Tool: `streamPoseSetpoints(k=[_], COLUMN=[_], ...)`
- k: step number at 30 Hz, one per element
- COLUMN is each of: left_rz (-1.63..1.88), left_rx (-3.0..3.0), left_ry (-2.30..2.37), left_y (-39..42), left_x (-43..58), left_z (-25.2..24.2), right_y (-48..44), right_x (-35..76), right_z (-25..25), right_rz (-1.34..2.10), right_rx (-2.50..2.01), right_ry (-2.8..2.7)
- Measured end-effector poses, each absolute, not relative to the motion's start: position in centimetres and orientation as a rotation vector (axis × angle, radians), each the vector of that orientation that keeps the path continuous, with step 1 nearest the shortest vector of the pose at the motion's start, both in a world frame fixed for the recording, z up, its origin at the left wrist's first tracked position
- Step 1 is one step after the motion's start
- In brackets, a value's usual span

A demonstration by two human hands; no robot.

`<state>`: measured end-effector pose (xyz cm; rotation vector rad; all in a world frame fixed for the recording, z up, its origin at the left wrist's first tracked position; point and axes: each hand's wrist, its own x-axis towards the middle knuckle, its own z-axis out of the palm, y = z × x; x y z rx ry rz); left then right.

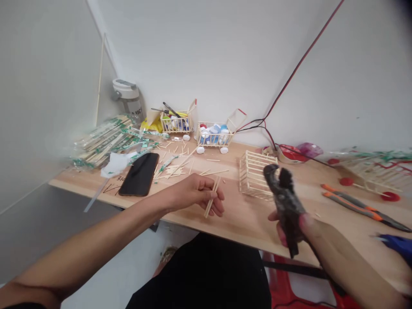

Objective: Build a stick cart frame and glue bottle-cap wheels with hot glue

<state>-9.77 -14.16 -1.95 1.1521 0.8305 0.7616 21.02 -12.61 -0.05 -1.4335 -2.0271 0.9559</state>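
My left hand point(195, 195) is over the table's front edge, its fingers curled around a few thin wooden sticks point(210, 200). My right hand point(304, 229) grips a dark metal pair of pliers point(286, 206) upright, jaws up and slightly blurred. Those jaws are just to the right of a small cage built from wooden sticks point(255, 175), which stands on the wooden table point(231, 219). Neither hand touches the cage. Loose stick pieces point(174, 171) lie scattered to the left of my left hand.
A black smartphone point(140, 174) lies at the left, near wrapped stick bundles point(104, 141). Two stick carts point(215, 137) with wheels stand by the wall. Orange-handled pliers point(363, 208) and a stick panel point(373, 178) with red discs lie at the right. Black-and-red cables point(273, 133) run down the wall.
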Motion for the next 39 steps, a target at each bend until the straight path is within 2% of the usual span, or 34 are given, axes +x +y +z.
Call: streamPoseSetpoints(k=[11,20,39], left_rz=[0.645,0.592,0.598], left_rx=[1.106,1.061,1.093], left_ry=[0.664,0.655,0.804], left_y=[-16.6,-17.1,-17.4], left_x=[-9.6,-10.5,-11.1], left_z=[-1.2,-1.7,-2.0], right_y=[-13.9,-13.8,-14.1], right_x=[16.2,14.4,12.9], right_z=[3.2,3.1,2.8], right_rz=[0.814,0.997,0.795], right_rx=[-1.396,-1.274,-1.339], right_ry=[-2.639,-2.652,-2.783])
